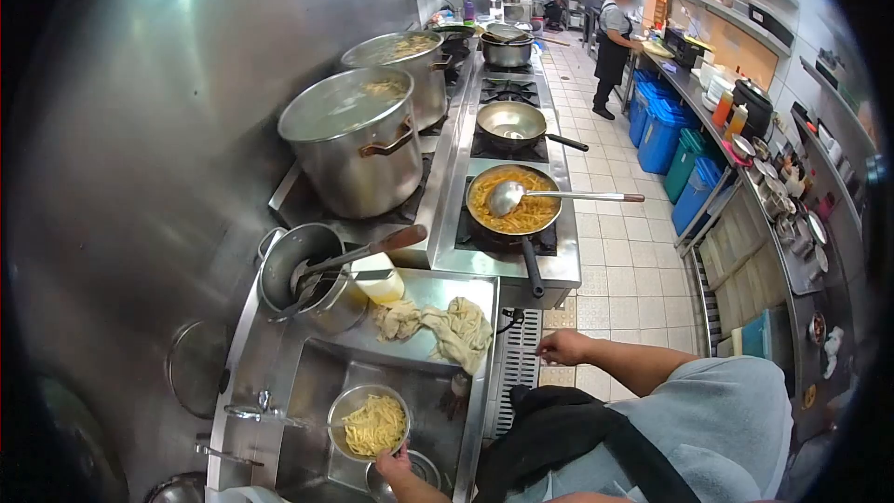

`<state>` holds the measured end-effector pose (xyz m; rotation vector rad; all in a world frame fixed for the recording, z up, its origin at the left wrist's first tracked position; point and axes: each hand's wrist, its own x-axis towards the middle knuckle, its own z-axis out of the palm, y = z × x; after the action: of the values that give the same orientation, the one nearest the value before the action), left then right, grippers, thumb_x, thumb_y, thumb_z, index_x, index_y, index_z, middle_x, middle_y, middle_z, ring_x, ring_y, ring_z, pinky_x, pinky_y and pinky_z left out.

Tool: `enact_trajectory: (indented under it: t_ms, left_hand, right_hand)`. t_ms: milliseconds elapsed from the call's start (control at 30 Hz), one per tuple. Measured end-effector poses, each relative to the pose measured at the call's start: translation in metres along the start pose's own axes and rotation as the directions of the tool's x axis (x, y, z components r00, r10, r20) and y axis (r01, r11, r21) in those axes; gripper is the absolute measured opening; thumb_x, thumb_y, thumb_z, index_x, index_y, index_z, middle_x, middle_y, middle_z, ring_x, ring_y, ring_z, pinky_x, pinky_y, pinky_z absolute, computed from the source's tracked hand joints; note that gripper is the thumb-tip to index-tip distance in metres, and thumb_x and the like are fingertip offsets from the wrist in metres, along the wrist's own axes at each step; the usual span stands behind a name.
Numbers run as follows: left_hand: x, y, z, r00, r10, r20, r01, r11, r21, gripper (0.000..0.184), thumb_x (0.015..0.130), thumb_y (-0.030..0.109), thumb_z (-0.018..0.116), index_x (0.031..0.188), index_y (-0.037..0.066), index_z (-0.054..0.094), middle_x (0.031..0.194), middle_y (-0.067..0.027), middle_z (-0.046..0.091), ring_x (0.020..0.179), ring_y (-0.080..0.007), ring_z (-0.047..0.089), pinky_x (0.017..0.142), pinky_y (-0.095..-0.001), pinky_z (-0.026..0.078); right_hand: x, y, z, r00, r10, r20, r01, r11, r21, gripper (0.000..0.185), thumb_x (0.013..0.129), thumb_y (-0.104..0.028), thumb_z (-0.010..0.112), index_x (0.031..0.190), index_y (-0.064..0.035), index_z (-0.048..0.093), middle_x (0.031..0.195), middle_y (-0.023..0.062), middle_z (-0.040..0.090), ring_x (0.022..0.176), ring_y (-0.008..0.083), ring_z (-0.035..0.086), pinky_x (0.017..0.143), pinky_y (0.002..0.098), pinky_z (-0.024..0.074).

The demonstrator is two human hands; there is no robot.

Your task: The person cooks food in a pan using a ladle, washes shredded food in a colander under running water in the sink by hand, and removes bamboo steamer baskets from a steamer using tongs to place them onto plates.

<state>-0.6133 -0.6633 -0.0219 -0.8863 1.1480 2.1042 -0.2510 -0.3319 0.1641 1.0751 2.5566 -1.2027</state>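
Observation:
In my left hand (394,463), at the bottom of the view, I grip the near rim of a round metal bowl (336,442). Short yellow pasta (374,424) fills much of it. The bowl is over the sink (312,377), beside the tap (256,410). Partly under my left hand is another round metal bowl (430,473). My right hand (562,347) hangs over the floor, right of the counter, with its fingers curled and nothing visible in them. Ahead of it, a frying pan (533,265) on the stove holds pasta in orange sauce, with a ladle (507,198) resting across it.
Two large stockpots (363,168) stand at the left. A pot with utensils (340,307), a white container (377,281) and crumpled cloths (459,331) sit behind the sink. Another pan (512,121) is farther along the stove. A co-worker (613,47) stands by the right counter, near blue bins (668,135).

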Motion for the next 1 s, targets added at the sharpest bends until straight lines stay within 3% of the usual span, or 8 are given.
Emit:
enact_trajectory:
  t_ms: [200, 367, 467, 500, 733, 867, 900, 1000]
  left_hand:
    - [0.017, -0.023, -0.001, 0.995, 0.021, -0.097, -0.015, 0.998, 0.065, 0.046, 0.074, -0.001, 0.048, 0.119, -0.003, 0.044, 0.117, -0.0235, 0.047, 0.099, -0.042, 0.05, 0.074, -0.0534, 0.052]
    - [0.022, -0.032, -0.003, 0.974, -0.046, -0.22, 0.065, 0.995, 0.081, 0.047, 0.078, 0.009, 0.052, 0.122, -0.002, 0.039, 0.121, -0.0197, 0.046, 0.109, -0.0396, 0.047, 0.078, -0.0526, 0.05]
    - [0.039, -0.027, -0.013, 0.993, -0.036, -0.116, 0.047, 0.994, 0.094, 0.045, 0.081, 0.012, 0.051, 0.123, 0.001, 0.04, 0.123, -0.0181, 0.046, 0.107, -0.0364, 0.049, 0.077, -0.0515, 0.05]
    - [0.073, -0.025, -0.041, 0.955, 0.166, 0.244, -0.283, 0.751, 0.596, 0.046, 0.081, 0.013, 0.051, 0.124, 0.003, 0.039, 0.124, -0.0175, 0.045, 0.107, -0.0355, 0.049, 0.076, -0.0505, 0.049]
    - [0.107, 0.023, -0.008, 0.954, 0.259, -0.151, -0.108, 0.766, 0.634, 0.036, 0.074, 0.006, 0.059, 0.107, -0.007, 0.051, 0.095, -0.0148, 0.059, 0.075, -0.0293, 0.059, 0.066, -0.0425, 0.052]
    - [0.113, 0.108, 0.036, 0.814, 0.041, 0.579, -0.539, 0.422, 0.729, 0.028, 0.08, 0.005, 0.059, 0.106, -0.003, 0.051, 0.088, -0.0106, 0.058, 0.073, -0.0212, 0.056, 0.062, -0.0346, 0.051]
    - [0.107, 0.117, 0.056, 0.823, 0.034, 0.567, -0.254, 0.915, 0.315, 0.023, 0.082, 0.007, 0.059, 0.103, -0.001, 0.052, 0.086, -0.0085, 0.058, 0.07, -0.0188, 0.056, 0.061, -0.0308, 0.05]
    - [-0.013, 0.146, 0.13, 0.847, 0.079, 0.525, -0.244, 0.936, 0.253, 0.014, 0.084, 0.009, 0.058, 0.097, 0.003, 0.054, 0.082, -0.0053, 0.058, 0.066, -0.0151, 0.054, 0.062, -0.0243, 0.05]
  right_hand:
    - [-0.059, 0.162, 0.016, 0.925, 0.358, 0.126, -0.316, 0.911, -0.266, 0.019, 0.076, -0.02, 0.057, 0.091, -0.0108, 0.066, 0.075, 0.0098, 0.065, 0.067, 0.0226, 0.062, 0.062, 0.0358, 0.0498]
    - [-0.144, 0.298, 0.05, 0.417, 0.838, 0.352, -0.88, 0.469, -0.076, 0.01, 0.081, -0.011, 0.054, 0.082, -0.0091, 0.064, 0.065, 0.006, 0.062, 0.054, 0.0165, 0.058, 0.049, 0.0322, 0.0491]
    - [-0.188, 0.248, 0.036, 0.463, 0.852, 0.245, -0.886, 0.453, 0.098, 0.009, 0.083, -0.015, 0.055, 0.082, -0.0109, 0.063, 0.066, 0.0052, 0.061, 0.054, 0.0177, 0.057, 0.048, 0.0346, 0.0476]
    - [-0.192, 0.221, 0.03, 0.456, 0.858, 0.236, -0.89, 0.446, 0.096, 0.009, 0.083, -0.015, 0.055, 0.082, -0.0109, 0.063, 0.066, 0.0052, 0.061, 0.054, 0.0177, 0.057, 0.048, 0.0346, 0.0476]
    - [-0.197, 0.158, 0.07, 0.455, 0.875, 0.168, -0.824, 0.342, 0.452, 0.007, 0.08, -0.009, 0.056, 0.083, -0.0103, 0.062, 0.068, 0.0058, 0.062, 0.048, 0.0138, 0.053, 0.046, 0.0303, 0.0464]
    - [-0.191, 0.137, 0.1, 0.485, 0.842, 0.236, -0.816, 0.339, 0.469, 0.013, 0.08, -0.003, 0.05, 0.084, -0.0086, 0.061, 0.064, 0.0058, 0.059, 0.048, 0.0145, 0.052, 0.045, 0.0311, 0.0434]
    - [-0.187, 0.136, 0.109, 0.516, 0.826, 0.227, -0.812, 0.387, 0.437, 0.012, 0.08, -0.005, 0.051, 0.081, -0.0084, 0.062, 0.064, 0.0058, 0.059, 0.048, 0.0144, 0.052, 0.045, 0.0317, 0.044]
    - [-0.162, 0.142, 0.129, 0.577, 0.761, 0.295, -0.806, 0.471, 0.359, 0.011, 0.079, -0.01, 0.052, 0.076, -0.0078, 0.062, 0.064, 0.0056, 0.06, 0.048, 0.014, 0.052, 0.047, 0.0321, 0.0449]
